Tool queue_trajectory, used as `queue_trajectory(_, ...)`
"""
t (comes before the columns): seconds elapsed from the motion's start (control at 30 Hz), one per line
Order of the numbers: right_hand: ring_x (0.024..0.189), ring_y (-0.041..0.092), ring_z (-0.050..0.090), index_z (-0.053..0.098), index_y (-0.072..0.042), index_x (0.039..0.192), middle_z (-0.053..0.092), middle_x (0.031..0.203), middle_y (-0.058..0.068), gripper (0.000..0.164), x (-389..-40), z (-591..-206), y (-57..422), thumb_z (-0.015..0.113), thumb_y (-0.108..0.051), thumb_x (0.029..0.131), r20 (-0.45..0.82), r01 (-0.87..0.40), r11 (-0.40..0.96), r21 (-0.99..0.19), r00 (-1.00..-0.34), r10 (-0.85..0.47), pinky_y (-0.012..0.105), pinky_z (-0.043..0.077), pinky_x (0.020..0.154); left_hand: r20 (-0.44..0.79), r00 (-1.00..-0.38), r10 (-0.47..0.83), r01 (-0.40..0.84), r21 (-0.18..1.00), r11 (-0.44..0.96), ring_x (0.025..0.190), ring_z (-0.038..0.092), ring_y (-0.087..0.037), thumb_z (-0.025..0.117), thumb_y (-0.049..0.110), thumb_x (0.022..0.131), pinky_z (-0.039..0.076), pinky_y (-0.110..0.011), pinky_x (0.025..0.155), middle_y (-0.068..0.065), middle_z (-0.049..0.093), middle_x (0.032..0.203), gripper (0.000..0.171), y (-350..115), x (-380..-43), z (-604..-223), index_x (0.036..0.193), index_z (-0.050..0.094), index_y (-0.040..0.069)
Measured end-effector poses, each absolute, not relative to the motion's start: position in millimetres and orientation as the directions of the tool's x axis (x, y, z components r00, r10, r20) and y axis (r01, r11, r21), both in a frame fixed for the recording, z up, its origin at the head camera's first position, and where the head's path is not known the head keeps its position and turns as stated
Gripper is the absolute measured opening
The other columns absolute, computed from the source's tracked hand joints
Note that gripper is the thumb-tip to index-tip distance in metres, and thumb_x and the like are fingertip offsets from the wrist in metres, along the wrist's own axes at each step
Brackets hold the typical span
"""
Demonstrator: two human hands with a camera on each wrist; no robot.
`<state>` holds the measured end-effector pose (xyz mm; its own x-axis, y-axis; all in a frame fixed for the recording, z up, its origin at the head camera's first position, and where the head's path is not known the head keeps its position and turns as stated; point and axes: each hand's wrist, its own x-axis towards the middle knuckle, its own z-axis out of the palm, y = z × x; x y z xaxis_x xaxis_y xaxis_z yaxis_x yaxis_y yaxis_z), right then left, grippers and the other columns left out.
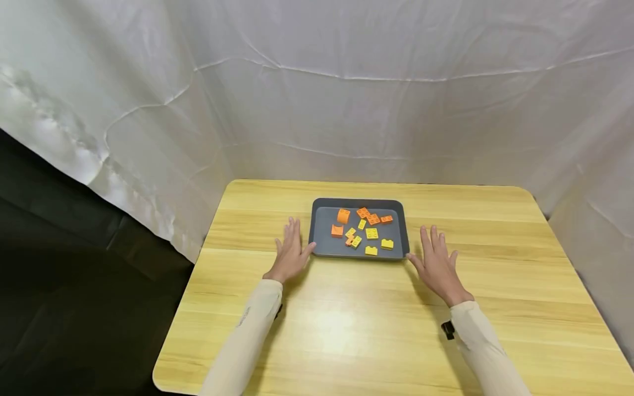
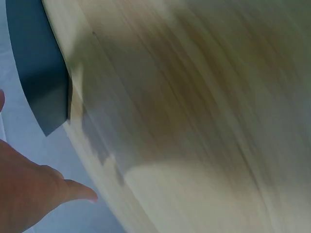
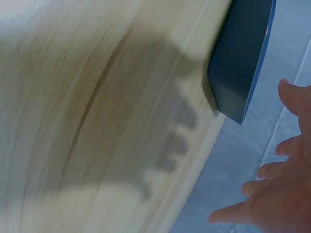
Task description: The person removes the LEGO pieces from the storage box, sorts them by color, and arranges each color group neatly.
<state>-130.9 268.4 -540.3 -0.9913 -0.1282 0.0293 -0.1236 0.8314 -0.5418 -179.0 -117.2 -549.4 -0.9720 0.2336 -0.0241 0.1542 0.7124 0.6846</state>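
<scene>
A dark grey tray [image 1: 324,223] lies toward the far side of the table with orange and yellow toy building bricks scattered inside. Among them are a curved orange brick [image 1: 343,215], a square yellow brick [image 1: 372,234] and an orange brick with a scooped top [image 1: 337,231]. My left hand [image 1: 289,257] is spread just left of the tray, its thumb near the front left corner. On the other side, my right hand [image 1: 437,267] has its fingers spread, thumb tip close to the front right corner. Neither hand holds anything. Both wrist views show the tray's outer wall [image 2: 41,73] near the fingers.
The light wooden table [image 1: 327,324] extends in front of the tray and to both sides. Pale curtains [image 1: 346,121] hang behind it and at its sides. A dark area [image 1: 74,286] lies beyond the table's left edge.
</scene>
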Motion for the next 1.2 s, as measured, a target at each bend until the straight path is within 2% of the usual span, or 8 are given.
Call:
queue_trajectory(0.23, 0.151, 0.059, -0.005, 0.002, -0.001, 0.166, -0.01, 0.168, 0.029, 0.083, -131.6, -543.1, 261.9, 0.054, -0.033, 0.109, 0.013, -0.113, 0.823, -0.556, -0.992, -0.127, 0.089, -0.006, 0.104, -0.012, -0.977, 0.215, 0.125, 0.78, 0.613, 0.155, -0.006, -0.048, 0.048, 0.031, 0.111, 0.0, -0.071, 0.121, -0.025, -0.013, 0.17, 0.082, -104.7, -193.7, -564.3, 0.164, -0.006, -0.002)
queue_trajectory(0.47, 0.15, 0.06, -0.004, 0.004, 0.001, 0.165, -0.009, 0.168, 0.03, 0.083, -131.1, -544.3, 260.0, 0.056, -0.03, 0.109, 0.019, -0.112, 0.827, -0.551, -0.992, -0.121, 0.09, -0.004, 0.104, -0.012, -0.989, 0.149, 0.072, 0.835, 0.546, 0.157, -0.006, -0.041, 0.048, 0.031, 0.111, 0.006, -0.06, 0.126, -0.022, -0.013, 0.171, 0.084, -89.4, -205.4, -571.7, 0.165, -0.008, 0.001)
queue_trajectory(0.67, 0.151, 0.058, -0.005, 0.003, 0.002, 0.165, -0.009, 0.168, 0.031, 0.083, -131.1, -543.6, 259.3, 0.056, -0.028, 0.109, 0.021, -0.114, 0.827, -0.551, -0.992, -0.122, 0.09, -0.003, 0.104, 0.026, -0.995, 0.095, 0.071, 0.856, 0.513, 0.159, -0.001, -0.03, 0.055, 0.023, 0.109, 0.01, -0.049, 0.128, -0.021, -0.005, 0.172, 0.083, -80.3, -212.2, -577.4, 0.166, -0.001, 0.001)
queue_trajectory(0.8, 0.151, 0.058, -0.006, 0.003, 0.001, 0.165, -0.009, 0.168, 0.03, 0.083, -131.1, -543.7, 258.7, 0.056, -0.028, 0.109, 0.021, -0.112, 0.825, -0.554, -0.992, -0.121, 0.089, -0.002, 0.105, 0.073, -0.994, 0.08, 0.102, 0.869, 0.483, 0.159, 0.005, -0.03, 0.055, 0.019, 0.108, 0.013, -0.047, 0.128, -0.022, 0.001, 0.172, 0.079, -75.4, -217.2, -580.5, 0.166, 0.005, 0.001)
queue_trajectory(1.03, 0.15, 0.06, -0.003, 0.005, 0.002, 0.165, -0.007, 0.168, 0.031, 0.083, -132.3, -545.2, 256.1, 0.056, -0.031, 0.109, 0.036, -0.126, 0.822, -0.555, -0.991, -0.127, 0.087, 0.001, 0.108, 0.06, -0.997, 0.046, 0.074, 0.918, 0.39, 0.159, 0.008, -0.028, 0.048, 0.008, 0.11, 0.012, -0.044, 0.128, -0.017, 0.005, 0.173, 0.069, -70.3, -222.7, -585.0, 0.166, 0.008, 0.001)
queue_trajectory(1.2, 0.15, 0.06, -0.001, 0.006, 0.003, 0.165, -0.006, 0.168, 0.032, 0.082, -133.7, -543.3, 255.7, 0.054, -0.032, 0.109, 0.042, -0.135, 0.829, -0.543, -0.99, -0.134, 0.085, 0.003, 0.111, 0.054, -0.997, 0.048, 0.068, 0.935, 0.348, 0.158, 0.01, -0.029, 0.042, 0.0, 0.109, 0.013, -0.044, 0.128, -0.019, 0.009, 0.172, 0.065, -68.1, -226.9, -588.4, 0.166, 0.01, 0.0)
